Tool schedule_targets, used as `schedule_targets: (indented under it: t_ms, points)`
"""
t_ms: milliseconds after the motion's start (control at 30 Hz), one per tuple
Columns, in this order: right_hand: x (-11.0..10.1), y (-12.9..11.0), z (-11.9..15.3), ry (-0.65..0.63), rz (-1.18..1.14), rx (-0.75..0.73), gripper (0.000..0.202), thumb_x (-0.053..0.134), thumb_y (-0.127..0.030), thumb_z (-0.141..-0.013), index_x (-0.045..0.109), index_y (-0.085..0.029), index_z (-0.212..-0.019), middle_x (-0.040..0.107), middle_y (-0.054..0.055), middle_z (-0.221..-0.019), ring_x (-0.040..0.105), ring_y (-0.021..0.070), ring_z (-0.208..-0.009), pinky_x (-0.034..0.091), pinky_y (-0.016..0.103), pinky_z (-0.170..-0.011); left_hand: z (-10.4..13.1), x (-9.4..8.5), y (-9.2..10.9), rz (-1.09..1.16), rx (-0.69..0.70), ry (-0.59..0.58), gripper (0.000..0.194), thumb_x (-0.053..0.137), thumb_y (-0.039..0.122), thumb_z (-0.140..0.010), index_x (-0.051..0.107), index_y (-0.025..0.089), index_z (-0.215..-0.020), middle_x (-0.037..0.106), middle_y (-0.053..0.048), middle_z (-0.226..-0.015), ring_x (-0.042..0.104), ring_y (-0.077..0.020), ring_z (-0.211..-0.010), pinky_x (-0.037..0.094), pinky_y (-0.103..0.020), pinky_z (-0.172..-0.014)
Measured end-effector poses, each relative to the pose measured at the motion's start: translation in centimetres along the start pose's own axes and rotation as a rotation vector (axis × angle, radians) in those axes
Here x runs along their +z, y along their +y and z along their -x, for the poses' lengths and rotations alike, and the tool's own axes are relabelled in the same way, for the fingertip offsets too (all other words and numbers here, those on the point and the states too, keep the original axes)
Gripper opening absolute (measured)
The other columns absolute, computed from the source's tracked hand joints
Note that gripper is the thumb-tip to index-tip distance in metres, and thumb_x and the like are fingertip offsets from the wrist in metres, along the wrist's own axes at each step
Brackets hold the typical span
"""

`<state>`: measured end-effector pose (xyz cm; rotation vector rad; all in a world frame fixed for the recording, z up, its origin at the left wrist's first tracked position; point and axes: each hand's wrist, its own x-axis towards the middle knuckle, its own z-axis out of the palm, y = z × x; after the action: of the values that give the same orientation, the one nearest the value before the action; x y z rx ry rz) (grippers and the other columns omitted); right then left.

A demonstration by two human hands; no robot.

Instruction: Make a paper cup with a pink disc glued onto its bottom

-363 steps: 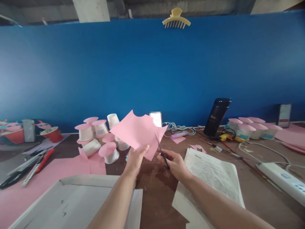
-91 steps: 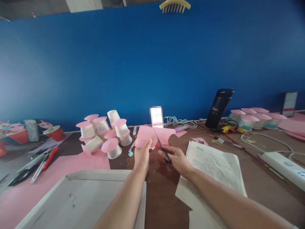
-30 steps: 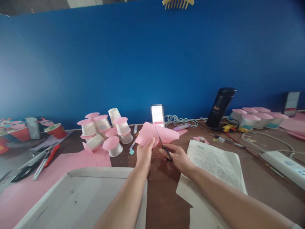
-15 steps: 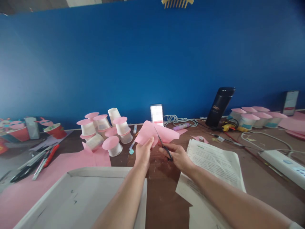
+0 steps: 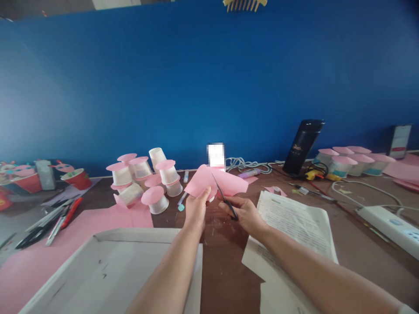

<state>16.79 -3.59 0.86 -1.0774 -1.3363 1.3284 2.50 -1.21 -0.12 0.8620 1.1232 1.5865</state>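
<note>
The left hand [image 5: 196,211] holds a sheet of pink paper [image 5: 202,179] above the brown table [image 5: 219,279], with its thumb on the upper side. In the right hand [image 5: 248,214] there is a pair of scissors [image 5: 230,207], whose blades cross the sheet near its middle. To the left stand white paper cups [image 5: 159,206], several topped with pink discs [image 5: 153,195]. On the right, printed pages [image 5: 296,220] lie partly under the right forearm, and a black flask [image 5: 301,150] stands near the blue wall [image 5: 183,87].
</note>
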Motion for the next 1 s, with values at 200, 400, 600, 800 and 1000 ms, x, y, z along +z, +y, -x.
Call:
schedule_targets:
  t_ms: [200,400,600,800,1000]
  points:
    - [0.2,-0.2,0.1,0.006,-0.017,0.015,0.047,0.076,-0.046,-0.062,0.075,-0.014,-0.097,0.05,-0.004,-0.055,0.041,0.0084,-0.05,0.037,0.022,-0.048,0.1,0.1,0.1,0.01,0.015,0.026,0.048,0.077,0.044,-0.063,0.07,0.012,-0.097,0.072,-0.012,-0.095,0.067,-0.0234,-0.083,0.051,-0.033,-0.074]
    - [0.4,0.0,0.2,-0.019,-0.023,0.024,0.048,0.076,-0.047,-0.063,0.074,-0.015,-0.099,0.052,-0.003,-0.057,0.044,0.0084,-0.05,0.036,0.022,-0.048,0.6,0.5,0.3,0.056,-0.053,0.05,0.05,0.076,0.046,-0.064,0.068,0.012,-0.101,0.073,-0.011,-0.09,0.067,-0.0205,-0.071,0.052,-0.031,-0.065]
    - [0.3,0.5,0.1,-0.055,-0.019,0.023,0.048,0.074,-0.046,-0.067,0.072,-0.016,-0.104,0.055,-0.002,-0.059,0.046,0.0091,-0.051,0.036,0.023,-0.048,0.3,0.4,0.5,-0.084,-0.028,0.108,0.043,0.076,0.046,-0.064,0.071,0.012,-0.089,0.071,-0.007,-0.077,0.064,-0.0176,-0.066,0.049,-0.029,-0.062]
    - [0.0,0.8,0.0,-0.09,-0.035,0.007,0.051,0.072,-0.043,-0.071,0.068,-0.015,-0.113,0.053,-0.004,-0.056,0.044,0.008,-0.05,0.035,0.022,-0.049,0.4,0.2,1.0,-0.217,-0.012,0.101,0.038,0.074,0.046,-0.067,0.072,0.013,-0.086,0.071,-0.007,-0.073,0.065,-0.0197,-0.069,0.049,-0.029,-0.064]
    - [-0.1,0.6,0.0,-0.093,-0.073,0.036,0.058,0.074,-0.046,-0.068,0.067,-0.014,-0.115,0.055,-0.003,-0.06,0.046,0.0078,-0.051,0.037,0.022,-0.05,0.5,0.4,1.3,-0.205,-0.018,0.112,0.041,0.076,0.045,-0.064,0.072,0.012,-0.088,0.071,-0.009,-0.076,0.066,-0.0214,-0.072,0.051,-0.032,-0.069]
